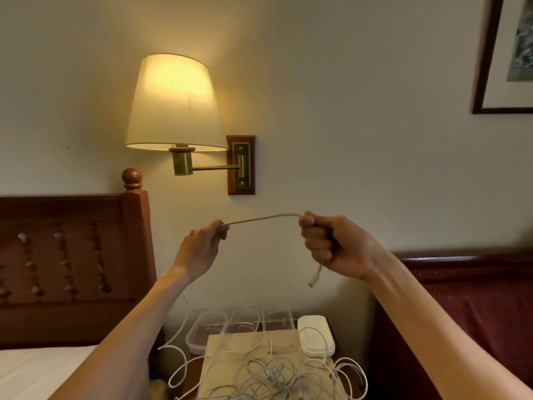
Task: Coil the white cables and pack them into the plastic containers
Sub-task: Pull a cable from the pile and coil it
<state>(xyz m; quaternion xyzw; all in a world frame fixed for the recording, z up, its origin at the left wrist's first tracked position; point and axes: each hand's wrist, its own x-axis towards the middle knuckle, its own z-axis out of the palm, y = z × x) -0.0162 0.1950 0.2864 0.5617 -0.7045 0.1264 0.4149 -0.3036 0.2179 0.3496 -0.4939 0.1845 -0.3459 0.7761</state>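
Observation:
I hold one white cable point(261, 218) stretched between both hands at chest height in front of the wall. My left hand point(202, 249) pinches it at the left; the rest of the cable drops behind my left forearm toward the nightstand. My right hand point(331, 243) grips it in a fist, and the plug end point(315, 277) dangles below that fist. A tangle of white cables point(274, 373) lies on a beige sheet point(230, 345) on the nightstand. Three clear plastic containers point(245, 321) stand open in a row behind the sheet. A stack of white lids point(315, 336) lies to their right.
A lit wall lamp point(176, 111) hangs above my hands. A wooden headboard point(72, 255) and a white bed point(34, 370) are at the left. A dark red upholstered seat point(476, 298) is at the right. A framed picture point(507, 53) hangs at the top right.

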